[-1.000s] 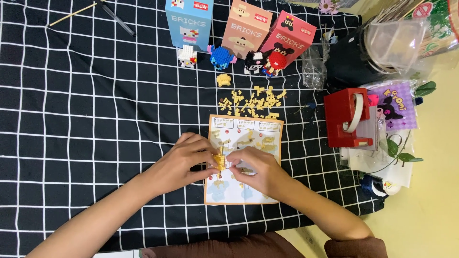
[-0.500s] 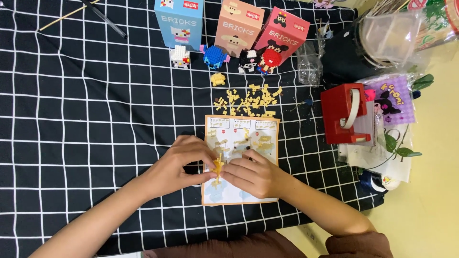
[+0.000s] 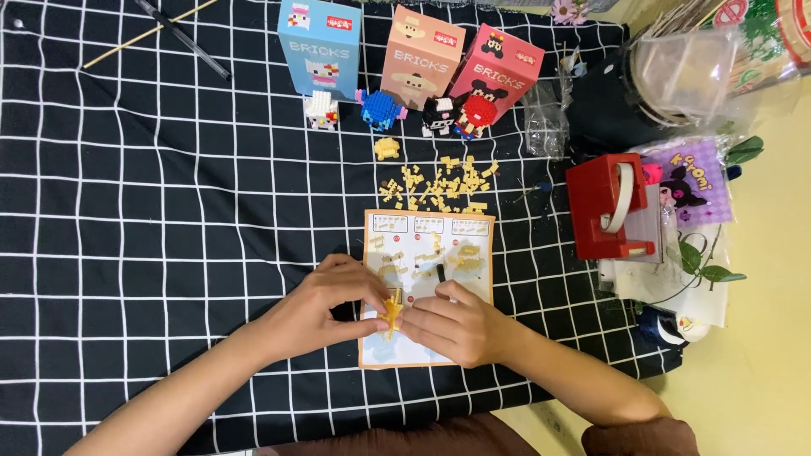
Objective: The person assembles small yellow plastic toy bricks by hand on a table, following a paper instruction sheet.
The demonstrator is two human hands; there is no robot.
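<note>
My left hand [image 3: 317, 308] and right hand [image 3: 452, 325] meet over the lower part of an instruction sheet [image 3: 427, 287], fingertips of both pinching one small yellow brick assembly [image 3: 391, 314] between them. The assembly stands roughly upright in my grip, its long axis running toward and away from me on the sheet; I cannot tell which end is its top. A single short dark piece [image 3: 440, 272] lies on the sheet just beyond my right hand.

Past the sheet's far edge sits a scatter of loose yellow bricks [image 3: 443, 181], too many and too small to count, with one rounded yellow built lump [image 3: 387, 149] apart at their left.

Farther out, four finished brick figures stand in a row: white [image 3: 321, 110], blue [image 3: 380, 108], black [image 3: 438, 116] and red [image 3: 476, 114]. Behind them lean three cartons: blue [image 3: 319, 46], peach [image 3: 422, 55] and pink [image 3: 495, 72].

To the right, one red box [image 3: 604, 207] holds a white band across its top. One clear plastic tub [image 3: 680, 72] stands beyond it; its contents are unclear. Everything rests on a black cloth with a white grid [image 3: 127, 211].
</note>
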